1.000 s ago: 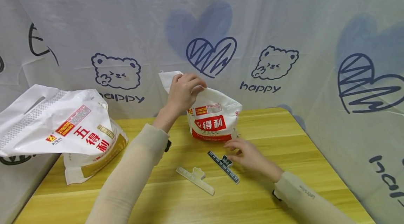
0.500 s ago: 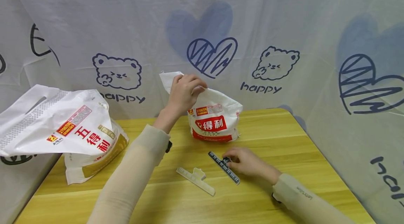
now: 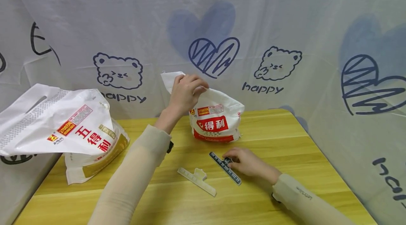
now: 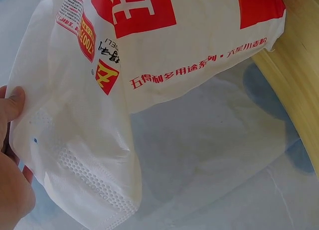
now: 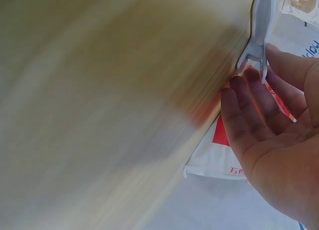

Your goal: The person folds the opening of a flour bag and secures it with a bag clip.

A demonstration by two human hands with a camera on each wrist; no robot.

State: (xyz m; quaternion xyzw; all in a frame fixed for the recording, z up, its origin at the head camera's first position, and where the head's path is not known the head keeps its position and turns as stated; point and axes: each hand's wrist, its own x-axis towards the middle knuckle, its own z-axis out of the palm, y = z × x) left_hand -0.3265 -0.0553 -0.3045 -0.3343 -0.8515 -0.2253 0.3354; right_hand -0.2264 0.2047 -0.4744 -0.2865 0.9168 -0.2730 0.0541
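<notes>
A small white flour bag [image 3: 215, 123] with red print stands toward the back of the table. My left hand [image 3: 187, 91] grips its gathered top, with the thumb [image 4: 15, 101] on the white plastic in the left wrist view. On the table lies a black clip [image 3: 219, 163] patterned with piano keys. My right hand [image 3: 248, 163] pinches the clip's handle; the right wrist view shows the thumb against one lever of the clip [image 5: 261, 28] and the fingertips by the other. A pale clip [image 3: 196, 182] of the same shape lies to its left.
At the left, a larger white flour bag [image 3: 90, 138] stands with its top folded over, overhanging the table's left edge. A printed cloth [image 3: 152, 17] hangs behind and beside the wooden table [image 3: 272, 130].
My right hand has moved slightly down from beside the flour bag's base onto the black clip's handle. The left hand keeps its grip on the bag, and both clips lie where they were.
</notes>
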